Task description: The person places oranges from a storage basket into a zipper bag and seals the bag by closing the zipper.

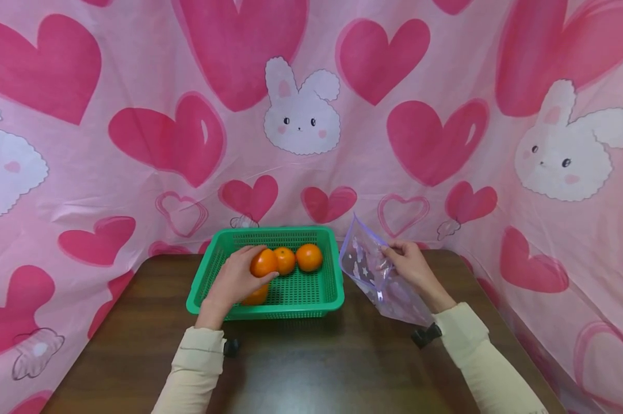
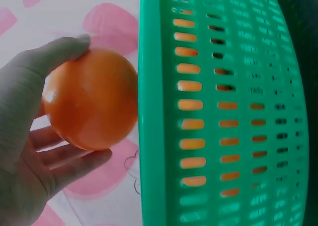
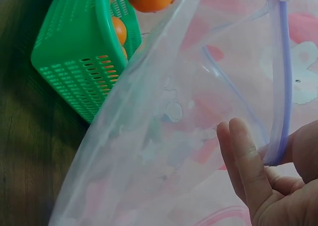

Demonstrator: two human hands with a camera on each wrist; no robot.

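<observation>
**Fruit in the left hand, bag in the right**

Head view: the left hand grasps a glossy, round orange fruit at a green, rectangular, perforated plastic basket. Just right of that hand lie two more smooth orange fruits; a fourth orange fruit is partly hidden beneath it. The right hand pinches a clear, patterned plastic bag. Below both hands spreads a dark, wood-grained worktop; beyond them hangs a creased pink heart-and-rabbit sheet.

Left wrist view: thumb and fingers curve round the fruit, beside the slotted basket wall.

Right wrist view: the fingers grip the bag's lilac zip strip; filmy plastic veils part of the basket.
</observation>
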